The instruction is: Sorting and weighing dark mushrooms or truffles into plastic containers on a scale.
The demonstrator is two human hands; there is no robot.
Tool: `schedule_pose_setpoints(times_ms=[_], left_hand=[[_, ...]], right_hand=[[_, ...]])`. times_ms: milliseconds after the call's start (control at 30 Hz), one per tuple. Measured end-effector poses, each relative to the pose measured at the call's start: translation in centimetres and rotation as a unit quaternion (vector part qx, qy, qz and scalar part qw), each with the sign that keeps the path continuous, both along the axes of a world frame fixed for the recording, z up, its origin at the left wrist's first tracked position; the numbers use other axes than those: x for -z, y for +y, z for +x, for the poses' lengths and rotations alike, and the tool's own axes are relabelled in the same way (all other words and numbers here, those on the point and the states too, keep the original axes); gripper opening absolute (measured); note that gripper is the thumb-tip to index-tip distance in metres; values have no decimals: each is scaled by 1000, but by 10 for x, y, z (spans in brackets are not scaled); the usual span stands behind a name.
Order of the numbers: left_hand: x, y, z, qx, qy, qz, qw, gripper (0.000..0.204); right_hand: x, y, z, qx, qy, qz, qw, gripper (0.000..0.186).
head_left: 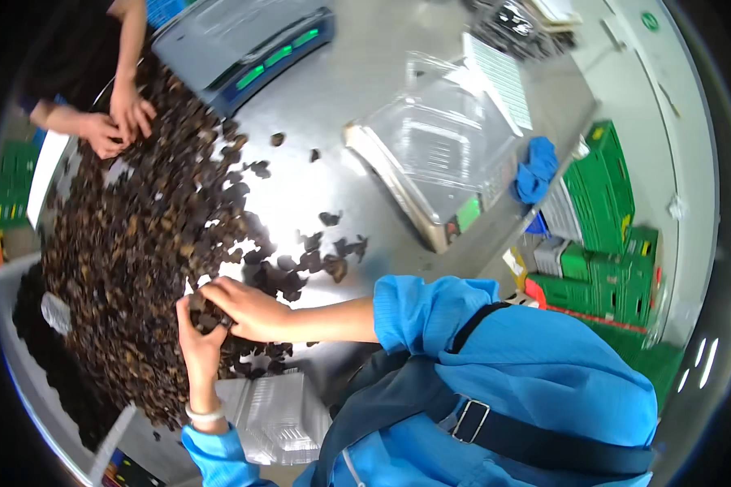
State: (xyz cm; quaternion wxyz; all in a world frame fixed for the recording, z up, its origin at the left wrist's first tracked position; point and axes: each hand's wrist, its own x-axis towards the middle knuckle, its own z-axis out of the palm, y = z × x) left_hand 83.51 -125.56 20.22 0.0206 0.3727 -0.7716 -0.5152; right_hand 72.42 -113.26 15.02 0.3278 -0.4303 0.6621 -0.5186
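Observation:
A broad heap of dark brown, mushroom-like pieces (pixel 138 252) covers the left side of the metal table. At its near right edge, my left hand (pixel 201 345), with a white band at the wrist, curls around a few dark brown pieces (pixel 209 319). My right hand (pixel 250 312) reaches in from the right, its fingers closed at the same pieces, and the two hands nearly touch. Just below them stands a stack of clear plastic containers (pixel 278 418). Some loose pieces (pixel 304 260) lie scattered on the metal to the right of the heap.
Another person's hands (pixel 122 122) work at the heap's far left. A grey scale (pixel 248 49) with green displays stands at the back. Clear plastic trays (pixel 439 146) rest on a second scale, beside a blue cloth (pixel 535 170). Green crates (pixel 605 195) stand at right, a grey bin (pixel 36 390) at left.

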Motion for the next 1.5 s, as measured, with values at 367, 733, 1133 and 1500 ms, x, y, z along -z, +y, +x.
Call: schedule_pose_setpoints(times_ms=[367, 733, 1133, 1500], left_hand=[[-59, 150, -125, 50, 81, 21, 995, 59], [-21, 265, -341, 202, 148, 5, 968, 61], [-19, 274, -326, 52, 85, -192, 976, 50], [4, 322, -269, -1, 35, -126, 991, 55]], right_hand=[[-71, 159, -108, 87, 86, -18, 992, 77], [-80, 302, -282, 229, 172, 122, 950, 74], [-64, 393, -339, 170, 71, 158, 970, 50], [6, 463, -504, 474, 116, 103, 867, 36]])
